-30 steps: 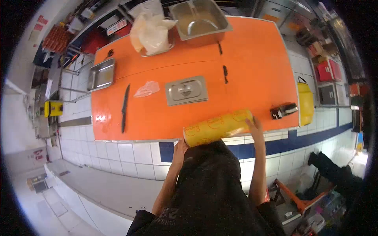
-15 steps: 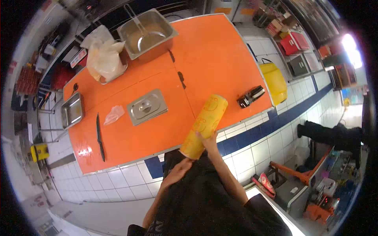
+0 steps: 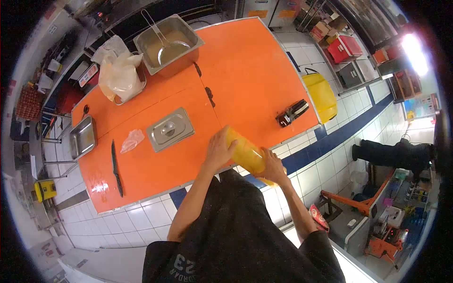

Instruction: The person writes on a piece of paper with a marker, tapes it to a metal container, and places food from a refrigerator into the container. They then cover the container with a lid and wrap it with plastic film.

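A thick yellow cling film roll [image 3: 246, 153] is held between my two hands at the front edge of the orange table [image 3: 255, 66]. My left hand [image 3: 218, 150] is closed round its left end, and my right hand [image 3: 273, 168] grips it near the right end. It slants down to the right, partly over the tiled floor. Left of my hands lies a steel lid [image 3: 170, 129] with a round knob. Beyond it are a crumpled clear plastic bag [image 3: 132, 141] and a black-handled knife [image 3: 116, 167]. A black device [image 3: 292, 113] rests at the table's right side.
At the back stand a deep steel pan [image 3: 172, 59] with a long-handled strainer in it and a container with a white bag [image 3: 119, 78]. A small steel pan [image 3: 83, 137] and scissors [image 3: 85, 111] are far left. A yellow bucket [image 3: 322, 96] stands beyond the right edge.
The roll has turned from slanting up to the right to slanting down to the right. My left hand has moved up onto its upper end, and my right hand has shifted right.
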Available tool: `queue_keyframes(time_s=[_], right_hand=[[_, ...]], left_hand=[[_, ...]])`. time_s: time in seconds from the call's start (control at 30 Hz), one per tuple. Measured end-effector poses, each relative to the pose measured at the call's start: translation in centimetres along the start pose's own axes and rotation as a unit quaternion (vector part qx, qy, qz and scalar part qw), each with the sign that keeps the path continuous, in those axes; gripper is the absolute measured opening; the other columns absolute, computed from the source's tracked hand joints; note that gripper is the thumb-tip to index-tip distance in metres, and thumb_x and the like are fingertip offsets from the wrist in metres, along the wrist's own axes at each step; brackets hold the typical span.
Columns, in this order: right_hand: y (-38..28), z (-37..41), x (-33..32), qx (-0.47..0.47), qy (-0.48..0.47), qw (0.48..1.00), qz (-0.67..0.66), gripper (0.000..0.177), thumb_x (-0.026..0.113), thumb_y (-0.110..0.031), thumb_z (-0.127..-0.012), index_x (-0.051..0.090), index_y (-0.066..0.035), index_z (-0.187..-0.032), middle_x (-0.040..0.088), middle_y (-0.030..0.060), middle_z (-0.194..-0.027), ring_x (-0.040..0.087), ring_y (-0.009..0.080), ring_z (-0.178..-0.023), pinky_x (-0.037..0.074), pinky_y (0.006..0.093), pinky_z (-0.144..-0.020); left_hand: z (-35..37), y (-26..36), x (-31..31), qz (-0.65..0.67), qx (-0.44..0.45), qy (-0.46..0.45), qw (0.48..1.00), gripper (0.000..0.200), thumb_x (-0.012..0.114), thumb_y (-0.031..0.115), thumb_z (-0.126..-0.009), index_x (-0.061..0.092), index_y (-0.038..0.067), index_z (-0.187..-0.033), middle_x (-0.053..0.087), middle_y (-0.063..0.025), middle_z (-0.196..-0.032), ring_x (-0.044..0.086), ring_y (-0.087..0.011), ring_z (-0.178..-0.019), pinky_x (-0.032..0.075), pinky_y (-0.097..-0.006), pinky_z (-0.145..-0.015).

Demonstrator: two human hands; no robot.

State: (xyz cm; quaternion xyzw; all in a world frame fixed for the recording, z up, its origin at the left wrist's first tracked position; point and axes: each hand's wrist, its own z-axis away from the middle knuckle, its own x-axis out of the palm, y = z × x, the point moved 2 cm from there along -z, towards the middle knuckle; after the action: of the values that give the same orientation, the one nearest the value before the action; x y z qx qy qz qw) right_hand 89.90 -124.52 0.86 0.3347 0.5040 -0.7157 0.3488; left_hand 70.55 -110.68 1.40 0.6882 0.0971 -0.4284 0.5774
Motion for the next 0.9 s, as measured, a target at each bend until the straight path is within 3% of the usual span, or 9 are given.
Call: queue_keyframes(time_s=[0.07, 0.13, 0.27, 0.37, 0.47, 0.53, 0.57, 0.7, 0.9], right_hand=[[-0.3, -0.3, -0.7, -0.026, -0.026, 0.999, 0.032, 0.100, 0.088, -0.033, -0.052, 0.037, -0.004, -0.134, 0.053, 0.0185, -0.124, 0.053, 0.0380, -0.113, 0.042, 0.0512, -0.096], [-0.6, -1.2, -0.4, -0.063, -0.055, 0.995, 0.059, 0.100, 0.087, -0.031, -0.052, 0.037, -0.006, -0.135, 0.052, 0.0165, -0.126, 0.051, 0.0365, -0.115, 0.039, 0.0520, -0.099], [-2.2, -2.2, 1.6, -0.194, -0.070, 0.970, 0.126, 0.095, 0.086, -0.030, -0.057, 0.039, -0.005, -0.135, 0.051, 0.0171, -0.130, 0.046, 0.0358, -0.123, 0.032, 0.0513, -0.106], [-4.5, -2.7, 0.7, -0.275, -0.090, 0.955, 0.073, 0.087, 0.083, -0.031, -0.063, 0.041, -0.004, -0.134, 0.049, 0.0176, -0.132, 0.045, 0.0364, -0.124, 0.031, 0.0528, -0.106], [-4.3, -3.5, -2.0, -0.188, -0.032, 0.981, -0.043, 0.071, 0.078, -0.026, -0.072, 0.046, -0.004, -0.131, 0.051, 0.0187, -0.130, 0.046, 0.0359, -0.123, 0.034, 0.0512, -0.103], [-1.6, -3.6, -2.0, -0.069, 0.079, 0.982, -0.157, 0.052, 0.073, -0.019, -0.080, 0.052, -0.003, -0.125, 0.056, 0.0201, -0.122, 0.053, 0.0345, -0.115, 0.043, 0.0447, -0.095], [-1.1, -3.4, -1.9, -0.059, 0.087, 0.975, -0.194, 0.034, 0.067, -0.011, -0.084, 0.059, -0.004, -0.116, 0.061, 0.0183, -0.114, 0.062, 0.0299, -0.100, 0.050, 0.0370, -0.082], [-1.1, -3.3, 0.4, -0.011, 0.018, 0.966, -0.258, 0.024, 0.063, -0.006, -0.084, 0.062, -0.004, -0.108, 0.066, 0.0122, -0.100, 0.066, 0.0236, -0.084, 0.052, 0.0347, -0.069], [-3.6, -1.4, -1.5, -0.083, 0.064, 0.980, -0.171, 0.026, 0.064, -0.003, -0.078, 0.061, -0.003, -0.104, 0.063, 0.0156, -0.102, 0.063, 0.0327, -0.092, 0.050, 0.0399, -0.078]], left_hand=[[1.6, -2.4, 1.6, -0.007, -0.078, -0.043, 0.996, 0.061, 0.063, 0.030, -0.088, 0.037, 0.006, -0.138, 0.053, -0.0240, -0.127, 0.049, -0.0405, -0.121, 0.039, -0.0471, -0.102], [6.2, -4.2, 1.3, 0.124, -0.073, 0.044, 0.989, 0.060, 0.064, 0.025, -0.088, 0.038, 0.005, -0.137, 0.053, -0.0260, -0.127, 0.051, -0.0411, -0.119, 0.042, -0.0482, -0.099], [13.8, -6.0, -3.3, 0.293, -0.205, 0.060, 0.932, 0.053, 0.066, 0.013, -0.087, 0.042, 0.005, -0.134, 0.065, -0.0156, -0.101, 0.065, -0.0225, -0.093, 0.051, -0.0326, -0.077], [18.0, -9.8, -3.5, 0.259, -0.240, 0.119, 0.928, 0.045, 0.063, 0.011, -0.089, 0.046, 0.007, -0.131, 0.064, -0.0070, -0.087, 0.061, -0.0129, -0.080, 0.049, -0.0266, -0.068], [19.8, -10.8, -4.6, 0.209, -0.243, 0.182, 0.930, 0.040, 0.062, 0.010, -0.090, 0.050, 0.008, -0.128, 0.061, -0.0055, -0.084, 0.058, -0.0114, -0.076, 0.048, -0.0262, -0.064], [20.5, -11.0, -5.2, 0.226, -0.251, 0.206, 0.919, 0.040, 0.062, 0.010, -0.090, 0.050, 0.009, -0.128, 0.061, -0.0053, -0.084, 0.058, -0.0114, -0.076, 0.047, -0.0259, -0.063], [20.7, -11.0, -5.4, 0.239, -0.253, 0.223, 0.910, 0.040, 0.062, 0.010, -0.090, 0.050, 0.009, -0.128, 0.061, -0.0050, -0.083, 0.058, -0.0113, -0.077, 0.046, -0.0256, -0.063], [20.9, -10.7, -6.1, 0.244, -0.281, 0.213, 0.903, 0.040, 0.062, 0.010, -0.091, 0.050, 0.009, -0.128, 0.062, -0.0049, -0.084, 0.058, -0.0118, -0.079, 0.047, -0.0255, -0.062], [20.3, -11.0, -6.2, 0.231, -0.257, 0.199, 0.917, 0.035, 0.060, 0.011, -0.092, 0.051, 0.007, -0.126, 0.064, -0.0072, -0.088, 0.061, -0.0133, -0.081, 0.049, -0.0264, -0.068]])
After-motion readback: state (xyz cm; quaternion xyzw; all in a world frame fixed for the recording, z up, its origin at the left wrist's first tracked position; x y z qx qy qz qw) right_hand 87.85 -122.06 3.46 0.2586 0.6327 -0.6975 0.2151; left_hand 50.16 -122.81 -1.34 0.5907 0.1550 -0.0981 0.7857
